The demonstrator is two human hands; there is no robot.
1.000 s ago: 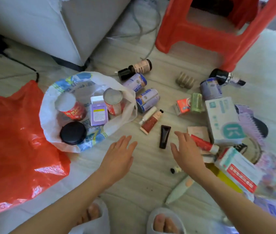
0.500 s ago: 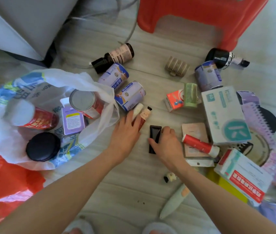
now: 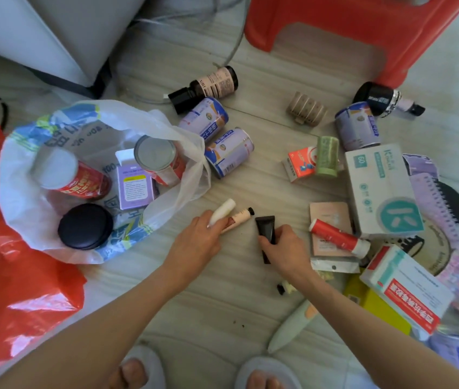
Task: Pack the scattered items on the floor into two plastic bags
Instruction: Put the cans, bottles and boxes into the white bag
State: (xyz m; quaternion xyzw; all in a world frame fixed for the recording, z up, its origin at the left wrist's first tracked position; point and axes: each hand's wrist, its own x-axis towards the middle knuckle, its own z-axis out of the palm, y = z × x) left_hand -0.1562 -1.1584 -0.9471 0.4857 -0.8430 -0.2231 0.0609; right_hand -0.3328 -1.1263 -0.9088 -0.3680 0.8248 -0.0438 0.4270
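Observation:
A white plastic bag [image 3: 26, 220] lies open on the floor at left, holding two red cans, a purple box and a black round lid. A red plastic bag [image 3: 3, 276] lies flat further left. My left hand [image 3: 197, 242] grips a white tube [image 3: 224, 210] and a pink-and-red tube [image 3: 241, 217] just right of the white bag. My right hand [image 3: 284, 251] pinches a black tube [image 3: 266, 227] that lies on the floor. Two purple cans [image 3: 228, 151] lie beside the bag's rim.
A red stool [image 3: 363, 29] stands at the back. Right of my hands lie a red tube [image 3: 335, 237], a white-and-teal box [image 3: 377, 189], a medicine box [image 3: 408, 290], a third purple can [image 3: 359, 127], dark bottles and a white pen-shaped item [image 3: 293, 329]. A grey sofa [image 3: 40, 32] is at back left.
Both hands reached forward from open above the floor. The left one closed on the two tubes, the right one on the black tube. The view shifted closer.

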